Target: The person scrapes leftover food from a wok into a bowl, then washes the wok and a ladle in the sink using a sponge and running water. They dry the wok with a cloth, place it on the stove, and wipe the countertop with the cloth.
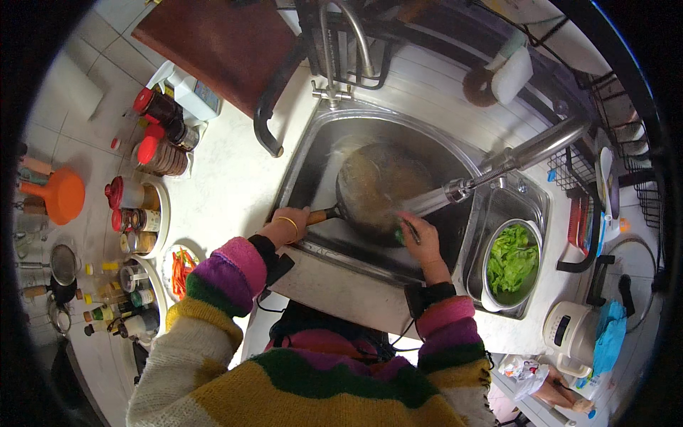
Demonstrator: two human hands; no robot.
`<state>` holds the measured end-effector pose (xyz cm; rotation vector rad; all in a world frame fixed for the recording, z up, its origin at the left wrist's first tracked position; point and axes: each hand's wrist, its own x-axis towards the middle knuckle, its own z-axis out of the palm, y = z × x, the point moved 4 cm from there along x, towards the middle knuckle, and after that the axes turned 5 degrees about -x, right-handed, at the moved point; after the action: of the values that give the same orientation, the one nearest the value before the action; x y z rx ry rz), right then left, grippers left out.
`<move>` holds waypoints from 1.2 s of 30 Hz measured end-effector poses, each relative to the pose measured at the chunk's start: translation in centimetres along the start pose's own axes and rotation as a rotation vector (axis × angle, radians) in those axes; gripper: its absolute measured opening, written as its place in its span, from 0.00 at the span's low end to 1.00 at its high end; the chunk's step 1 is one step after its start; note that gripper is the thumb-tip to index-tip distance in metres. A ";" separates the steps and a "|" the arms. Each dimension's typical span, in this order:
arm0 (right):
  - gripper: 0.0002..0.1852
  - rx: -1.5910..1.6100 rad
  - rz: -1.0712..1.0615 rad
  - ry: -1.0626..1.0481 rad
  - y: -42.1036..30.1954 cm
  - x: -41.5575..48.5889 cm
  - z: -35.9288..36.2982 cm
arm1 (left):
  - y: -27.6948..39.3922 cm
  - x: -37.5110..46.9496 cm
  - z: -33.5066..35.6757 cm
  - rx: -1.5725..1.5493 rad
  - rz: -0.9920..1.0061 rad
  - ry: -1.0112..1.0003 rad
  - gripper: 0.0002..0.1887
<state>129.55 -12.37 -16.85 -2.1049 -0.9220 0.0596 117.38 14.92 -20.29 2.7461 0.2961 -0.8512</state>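
Note:
My left hand [288, 224] is closed around the wooden handle [318, 215] of a wok [381, 187] that sits in the large steel sink basin [304, 160]. Brownish water covers the inside of the wok. At the wok's near right rim, my right hand [421, 237] holds a small scrubber, partly hidden by the fingers, with a bit of green showing. Water streams from the pull-out faucet head [453, 191] just above my right hand.
A white-rimmed colander [496, 307] of green leaves stands in the smaller right basin. Left on the counter are a plate of sliced red peppers [183, 271] and jars [160, 155]. A second tap [332, 93] rises behind the sink; a rice cooker [568, 333] stands at right.

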 end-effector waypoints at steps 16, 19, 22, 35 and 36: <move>0.15 -0.525 -0.062 -0.523 -5.1 -6.0 -2.3 | 2.1 -3.9 -2.9 -0.755 -0.096 -0.673 0.27; 0.16 -0.551 -0.082 -0.410 -3.4 -5.3 -0.5 | 4.2 -6.0 -1.8 -1.210 -0.259 -0.703 0.27; 0.15 -0.552 -0.006 -0.355 -2.7 -4.8 -0.4 | 7.9 -8.6 0.9 -1.997 -0.321 -0.618 0.19; 0.07 0.027 0.632 0.214 -1.3 -7.9 -9.7 | 8.2 -11.4 -0.9 -1.792 -0.264 -0.295 0.23; 0.06 0.053 0.611 0.239 -1.2 -8.1 -9.8 | 8.0 -11.7 -1.4 -1.711 -0.273 -0.218 0.25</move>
<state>126.27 -23.55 -11.60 -2.2126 -0.1159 0.1401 110.75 6.32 -10.98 1.0253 0.8385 -0.4709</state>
